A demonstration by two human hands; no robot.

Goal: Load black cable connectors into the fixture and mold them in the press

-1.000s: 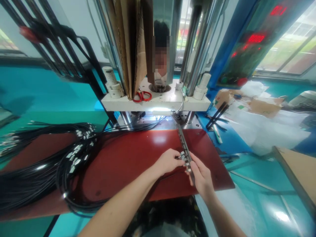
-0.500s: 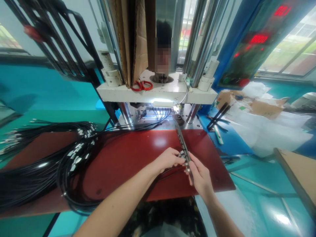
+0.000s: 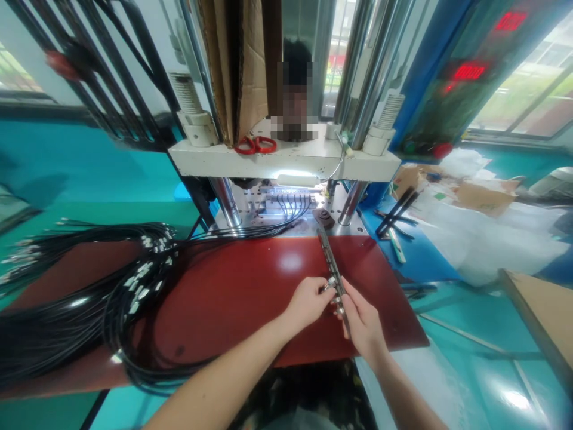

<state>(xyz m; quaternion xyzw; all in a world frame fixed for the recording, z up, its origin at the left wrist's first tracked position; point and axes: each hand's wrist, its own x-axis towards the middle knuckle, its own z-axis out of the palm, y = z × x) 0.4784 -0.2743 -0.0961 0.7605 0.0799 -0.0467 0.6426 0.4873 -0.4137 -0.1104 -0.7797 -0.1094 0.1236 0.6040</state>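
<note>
My right hand [image 3: 364, 316] grips the lower end of a long, narrow dark metal bar [image 3: 330, 258] with a row of small fittings along it. The bar slants over the red-brown board, its far end near the press bed. Against the bar's left side, the fingers of my left hand [image 3: 308, 301] pinch a small shiny metal connector [image 3: 330, 283]. Several more metal pieces [image 3: 339, 304] sit on the bar between my hands. My fingertips partly hide them. Beyond, black cables [image 3: 293, 206] run into a lit mould [image 3: 286, 203] on the press bed.
Bundled black cables [image 3: 134, 280] with white tags cover the left of the board [image 3: 250, 286]. Red-handled scissors [image 3: 255, 145] lie on the press's upper plate [image 3: 250, 164]. Pliers [image 3: 396, 216] and a cutter [image 3: 396, 245] lie at right, near white bags [image 3: 474, 233]. A person's reflection shows behind.
The press's upper plate has risen a little, showing more of the lit mould. My left hand has shifted slightly down along the bar. My right hand stays nearly still on the bar.
</note>
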